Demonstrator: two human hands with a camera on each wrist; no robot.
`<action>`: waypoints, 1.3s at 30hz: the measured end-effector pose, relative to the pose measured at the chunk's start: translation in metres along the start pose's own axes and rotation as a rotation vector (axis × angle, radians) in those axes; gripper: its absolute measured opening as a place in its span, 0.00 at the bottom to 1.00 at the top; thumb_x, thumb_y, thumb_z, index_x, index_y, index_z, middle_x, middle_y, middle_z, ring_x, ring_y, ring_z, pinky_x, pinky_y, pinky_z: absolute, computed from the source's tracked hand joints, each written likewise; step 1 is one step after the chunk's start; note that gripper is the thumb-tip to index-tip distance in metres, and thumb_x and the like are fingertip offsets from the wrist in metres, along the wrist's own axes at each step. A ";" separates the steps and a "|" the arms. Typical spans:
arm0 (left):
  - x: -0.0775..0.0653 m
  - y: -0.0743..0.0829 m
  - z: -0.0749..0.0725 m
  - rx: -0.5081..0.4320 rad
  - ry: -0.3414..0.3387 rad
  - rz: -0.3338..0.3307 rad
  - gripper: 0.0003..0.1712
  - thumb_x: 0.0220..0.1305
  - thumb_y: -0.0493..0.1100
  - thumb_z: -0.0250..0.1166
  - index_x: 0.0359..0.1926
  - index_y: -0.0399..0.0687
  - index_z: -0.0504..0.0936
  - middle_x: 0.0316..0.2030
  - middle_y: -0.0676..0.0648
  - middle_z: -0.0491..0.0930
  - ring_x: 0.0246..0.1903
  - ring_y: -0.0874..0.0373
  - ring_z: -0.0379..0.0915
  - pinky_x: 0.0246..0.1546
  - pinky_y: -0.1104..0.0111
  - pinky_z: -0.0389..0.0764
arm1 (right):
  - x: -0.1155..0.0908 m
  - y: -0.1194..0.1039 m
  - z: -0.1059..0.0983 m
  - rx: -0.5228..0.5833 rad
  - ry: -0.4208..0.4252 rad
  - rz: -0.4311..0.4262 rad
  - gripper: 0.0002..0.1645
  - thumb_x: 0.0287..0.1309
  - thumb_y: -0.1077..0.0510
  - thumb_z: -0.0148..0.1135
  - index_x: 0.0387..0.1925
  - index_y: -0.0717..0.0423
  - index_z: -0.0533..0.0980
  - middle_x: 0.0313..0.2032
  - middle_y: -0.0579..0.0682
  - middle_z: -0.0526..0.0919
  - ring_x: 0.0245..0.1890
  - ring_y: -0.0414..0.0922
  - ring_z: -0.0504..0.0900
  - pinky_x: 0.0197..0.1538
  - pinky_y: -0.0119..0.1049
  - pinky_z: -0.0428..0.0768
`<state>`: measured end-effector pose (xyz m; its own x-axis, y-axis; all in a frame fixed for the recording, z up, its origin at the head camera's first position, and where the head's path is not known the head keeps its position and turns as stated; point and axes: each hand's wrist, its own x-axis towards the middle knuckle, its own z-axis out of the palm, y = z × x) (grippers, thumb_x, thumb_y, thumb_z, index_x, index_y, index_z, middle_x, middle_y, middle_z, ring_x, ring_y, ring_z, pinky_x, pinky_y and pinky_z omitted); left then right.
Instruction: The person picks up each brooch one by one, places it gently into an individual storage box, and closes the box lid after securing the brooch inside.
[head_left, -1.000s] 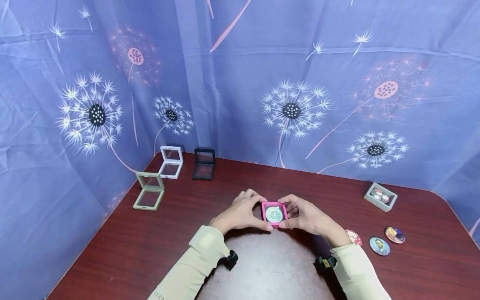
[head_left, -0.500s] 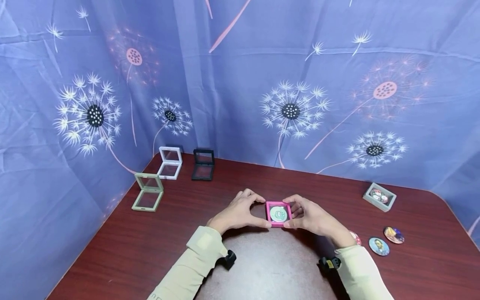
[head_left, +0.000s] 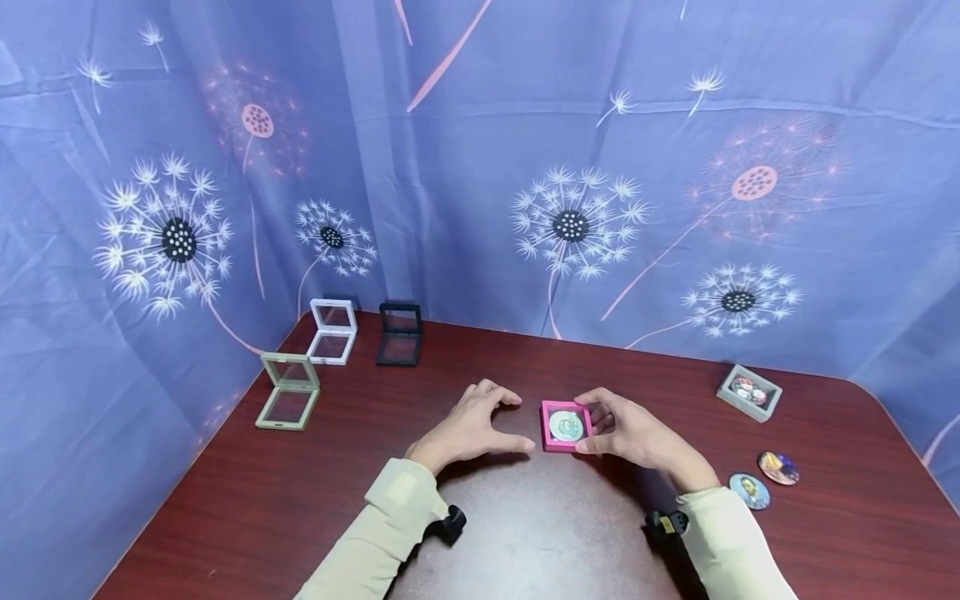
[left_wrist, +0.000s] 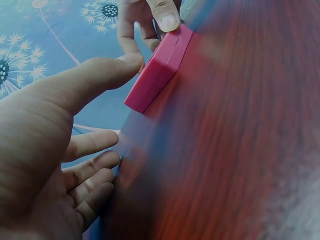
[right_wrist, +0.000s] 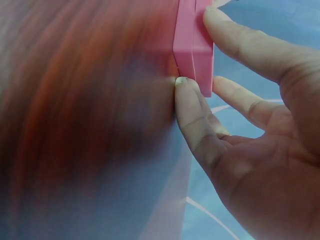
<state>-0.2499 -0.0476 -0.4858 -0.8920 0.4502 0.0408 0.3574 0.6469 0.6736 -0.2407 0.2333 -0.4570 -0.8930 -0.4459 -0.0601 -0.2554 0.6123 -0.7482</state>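
A pink display case (head_left: 546, 427) with a clear window lies closed on the table in front of me. Through its window shows a round pale green and white badge (head_left: 566, 426). My right hand (head_left: 633, 432) grips the case by its right side, thumb at the near corner and fingers at the far one. In the right wrist view, those fingertips touch the edges of the pink case (right_wrist: 200, 52). To the left of the case my left hand (head_left: 467, 427) is apart from it, thumb and fingers spread with nothing between them.
At the back left stand opened display cases: green (head_left: 302, 357), white (head_left: 314, 358) and black (head_left: 399, 363). On the right lies a grey case (head_left: 723, 394) with a badge inside. Two round badges, blue (head_left: 750, 492) and dark multicoloured (head_left: 778, 468), lie beside my right forearm. A patterned curtain (head_left: 465, 208) hangs behind.
The pink case has slid to the right with my right hand. My left hand has let go and drawn away to the left. My right arm now hides the red and white badge.
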 end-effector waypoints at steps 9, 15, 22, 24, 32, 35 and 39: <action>-0.007 -0.011 -0.011 0.029 0.028 0.002 0.43 0.44 0.72 0.70 0.58 0.57 0.75 0.52 0.56 0.68 0.55 0.59 0.60 0.56 0.59 0.69 | -0.005 0.008 -0.012 0.002 0.018 0.010 0.38 0.46 0.56 0.77 0.57 0.59 0.70 0.38 0.55 0.79 0.36 0.48 0.79 0.37 0.38 0.78; -0.013 -0.021 -0.020 0.037 0.057 -0.017 0.43 0.46 0.69 0.71 0.60 0.54 0.74 0.54 0.55 0.68 0.56 0.57 0.59 0.56 0.59 0.68 | -0.010 0.017 -0.020 -0.028 0.031 0.011 0.38 0.47 0.55 0.77 0.58 0.60 0.69 0.38 0.56 0.79 0.37 0.48 0.79 0.36 0.38 0.78; -0.020 -0.032 -0.031 0.054 0.089 -0.045 0.44 0.47 0.69 0.71 0.62 0.53 0.73 0.55 0.53 0.68 0.56 0.56 0.60 0.57 0.59 0.68 | -0.015 0.022 -0.027 -0.002 0.030 0.013 0.39 0.48 0.53 0.76 0.59 0.61 0.68 0.39 0.57 0.78 0.36 0.49 0.78 0.35 0.37 0.78; -0.022 -0.036 -0.033 0.063 0.103 -0.057 0.44 0.47 0.69 0.71 0.62 0.54 0.73 0.56 0.53 0.68 0.56 0.56 0.60 0.57 0.59 0.68 | -0.016 0.023 -0.029 -0.006 0.031 0.019 0.40 0.49 0.53 0.76 0.59 0.61 0.67 0.39 0.56 0.78 0.36 0.49 0.78 0.35 0.37 0.78; -0.031 -0.049 -0.047 0.066 0.165 -0.091 0.45 0.48 0.69 0.71 0.63 0.54 0.72 0.58 0.52 0.68 0.57 0.54 0.60 0.56 0.55 0.69 | -0.019 0.029 -0.036 -0.069 0.062 0.028 0.38 0.48 0.53 0.76 0.58 0.60 0.69 0.38 0.55 0.79 0.36 0.48 0.78 0.36 0.37 0.77; -0.035 -0.055 -0.053 0.069 0.185 -0.104 0.45 0.48 0.69 0.70 0.63 0.54 0.72 0.57 0.52 0.67 0.57 0.54 0.59 0.55 0.54 0.70 | -0.021 0.030 -0.040 -0.087 0.067 0.029 0.37 0.49 0.53 0.75 0.58 0.60 0.69 0.38 0.55 0.80 0.37 0.48 0.78 0.37 0.38 0.77; -0.041 -0.062 -0.061 0.076 0.218 -0.122 0.45 0.49 0.69 0.70 0.63 0.54 0.72 0.57 0.50 0.67 0.58 0.52 0.59 0.55 0.52 0.70 | -0.023 0.031 -0.044 -0.086 0.071 0.041 0.38 0.50 0.52 0.75 0.59 0.60 0.69 0.39 0.55 0.80 0.38 0.48 0.78 0.38 0.39 0.77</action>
<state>-0.2521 -0.1438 -0.4837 -0.9655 0.2278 0.1260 0.2555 0.7364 0.6265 -0.2444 0.2914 -0.4499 -0.9266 -0.3739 -0.0404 -0.2462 0.6843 -0.6864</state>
